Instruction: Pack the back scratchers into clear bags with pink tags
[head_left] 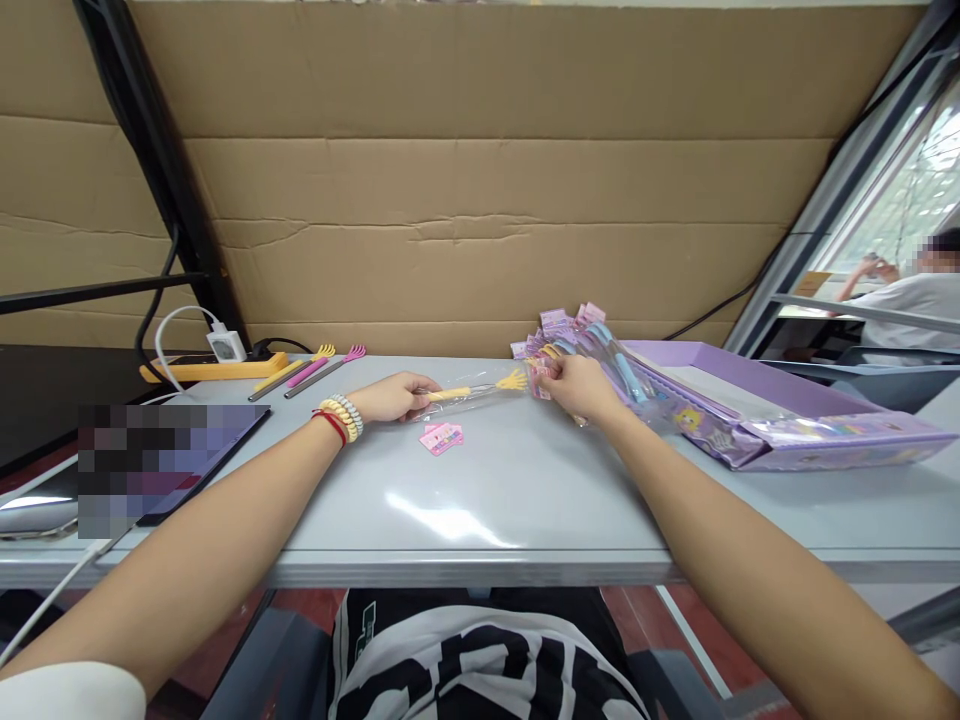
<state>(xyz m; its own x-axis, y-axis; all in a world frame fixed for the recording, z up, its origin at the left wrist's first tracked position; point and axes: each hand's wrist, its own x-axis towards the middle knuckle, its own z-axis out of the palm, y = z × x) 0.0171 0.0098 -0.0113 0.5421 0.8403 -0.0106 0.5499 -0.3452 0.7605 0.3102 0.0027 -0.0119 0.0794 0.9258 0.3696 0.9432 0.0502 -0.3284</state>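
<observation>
A yellow back scratcher [513,381] with a metal stem and a claw-shaped head lies in a clear plastic bag [480,392] between my hands. My left hand [396,397] is closed on the bag at the handle end. At the claw end, my right hand [579,388] pinches the bag by its pink card. Just below, small pink cards [441,438] lie on the table. Beside and behind my right hand is a pile of bagged items [616,362] with pink-purple header cards and light blue handles.
Two unbagged back scratchers, one yellow [296,368] and one pink [326,370], lie at the back left. A purple open box [810,440] stands right. A tablet [217,460], a yellow power strip [214,370] and white cables are left. Cardboard [480,180] walls the back; a person sits far right.
</observation>
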